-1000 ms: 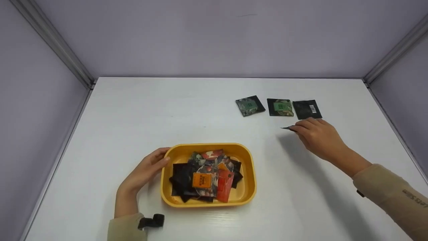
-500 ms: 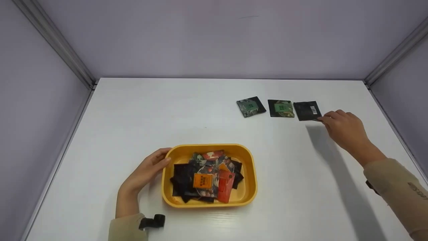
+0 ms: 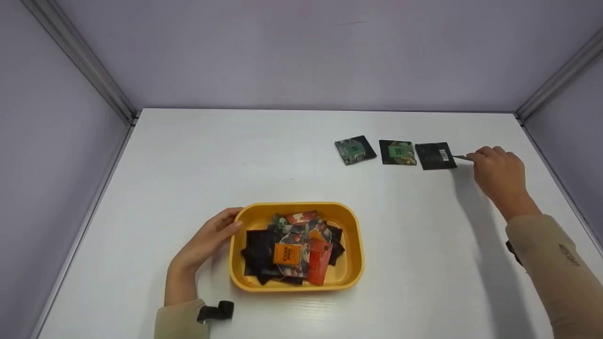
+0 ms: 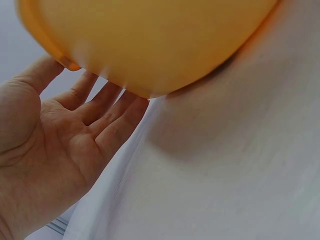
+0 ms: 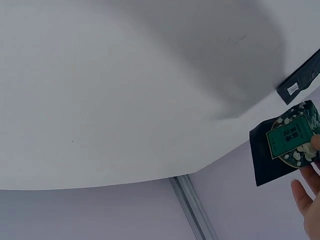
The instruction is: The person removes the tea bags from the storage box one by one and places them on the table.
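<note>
**A right hand (image 3: 500,170) is pinching a flat packet (image 5: 286,142)**

The right hand is holding the flat packet by one side, up off the white table (image 3: 400,245). The packet is showing a green label with pale flowers around it, and one end is looking plain black. In the head view only its thin edge is showing, just to the right of a black packet (image 3: 434,157) with a barcode. That one is lying at the right end of a row. Next to it a middle packet (image 3: 397,152) is lying, and then a slanted packet (image 3: 355,150); both are showing green labels.

The left hand (image 3: 209,240) is touching the left side of a yellow tub (image 3: 360,245). Its fingers are spreading against the outside, and its thumb is resting at the rim. The tub is sitting on the table, nearer the person. Inside, an orange-label packet (image 3: 289,255) is lying on a pile, with a red packet (image 3: 320,263) lying beside it.
</note>
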A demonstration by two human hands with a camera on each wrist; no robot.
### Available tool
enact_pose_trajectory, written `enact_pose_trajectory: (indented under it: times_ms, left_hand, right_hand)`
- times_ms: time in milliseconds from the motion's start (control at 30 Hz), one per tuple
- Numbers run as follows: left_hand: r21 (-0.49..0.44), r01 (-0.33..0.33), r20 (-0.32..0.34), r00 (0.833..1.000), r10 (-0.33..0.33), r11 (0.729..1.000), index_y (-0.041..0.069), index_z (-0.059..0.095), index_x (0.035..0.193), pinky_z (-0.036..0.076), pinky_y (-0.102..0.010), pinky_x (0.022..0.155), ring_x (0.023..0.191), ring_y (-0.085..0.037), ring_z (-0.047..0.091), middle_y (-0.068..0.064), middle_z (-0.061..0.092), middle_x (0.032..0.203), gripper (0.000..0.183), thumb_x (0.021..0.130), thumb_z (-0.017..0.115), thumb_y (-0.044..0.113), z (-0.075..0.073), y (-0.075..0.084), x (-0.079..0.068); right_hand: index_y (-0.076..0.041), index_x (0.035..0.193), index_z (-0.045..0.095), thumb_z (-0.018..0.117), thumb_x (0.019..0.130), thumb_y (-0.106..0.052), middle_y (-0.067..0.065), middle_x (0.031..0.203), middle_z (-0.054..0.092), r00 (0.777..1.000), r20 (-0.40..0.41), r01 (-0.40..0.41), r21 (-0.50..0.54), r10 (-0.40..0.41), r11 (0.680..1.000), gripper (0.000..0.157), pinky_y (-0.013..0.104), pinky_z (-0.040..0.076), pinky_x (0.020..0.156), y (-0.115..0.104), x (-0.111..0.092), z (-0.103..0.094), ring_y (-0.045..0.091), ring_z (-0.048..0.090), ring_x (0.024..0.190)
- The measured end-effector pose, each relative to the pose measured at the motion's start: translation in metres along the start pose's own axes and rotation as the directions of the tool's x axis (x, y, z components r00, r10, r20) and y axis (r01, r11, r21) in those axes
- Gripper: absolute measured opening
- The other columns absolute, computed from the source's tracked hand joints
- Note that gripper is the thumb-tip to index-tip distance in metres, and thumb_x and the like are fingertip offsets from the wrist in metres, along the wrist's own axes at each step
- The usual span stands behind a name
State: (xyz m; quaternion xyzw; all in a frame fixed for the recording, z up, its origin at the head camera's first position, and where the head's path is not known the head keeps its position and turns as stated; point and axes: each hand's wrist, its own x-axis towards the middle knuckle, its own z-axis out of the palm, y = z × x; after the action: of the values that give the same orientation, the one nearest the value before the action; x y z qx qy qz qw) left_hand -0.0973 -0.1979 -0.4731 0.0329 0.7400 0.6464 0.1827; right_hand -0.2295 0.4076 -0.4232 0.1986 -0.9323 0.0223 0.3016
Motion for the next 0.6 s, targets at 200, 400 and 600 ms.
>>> enact_pose_trajectory:
  times_ms: [200,400,600]
  left_hand:
    - [0.004,0.001,0.006,1.000,-0.001,1.000,0.009,0.051,0.140,0.037,-0.046,0.111,0.130,-0.025,0.050,-0.009,0.055,0.140,0.046,0.101,0.059,0.031,0.000,0.001,0.001]
    - [0.004,0.010,-0.004,1.000,-0.010,1.000,0.011,0.052,0.140,0.038,-0.044,0.111,0.130,-0.024,0.049,-0.007,0.055,0.140,0.046,0.100,0.060,0.033,0.001,0.001,0.002]
    - [0.005,-0.005,0.000,1.000,0.005,1.000,0.008,0.049,0.141,0.037,-0.044,0.112,0.130,-0.025,0.048,-0.010,0.053,0.141,0.046,0.101,0.059,0.029,0.000,-0.002,0.001]
  right_hand:
    - [0.007,0.094,0.074,0.060,0.085,0.011,0.026,0.092,0.069,0.997,0.019,-0.077,-0.088,0.079,0.993,0.017,0.058,0.051,0.060,0.002,0.003,0.011,0.045,0.064,0.080]
    - [0.005,0.096,0.074,0.057,0.086,0.011,0.027,0.096,0.069,0.979,0.104,-0.163,-0.110,0.175,0.980,0.020,0.059,0.050,0.061,0.006,-0.003,0.021,0.046,0.063,0.082]
    - [0.007,0.101,0.072,0.055,0.088,0.010,0.029,0.101,0.068,0.954,0.201,-0.213,-0.065,0.222,0.975,0.022,0.060,0.049,0.064,0.009,-0.008,0.029,0.048,0.061,0.088]
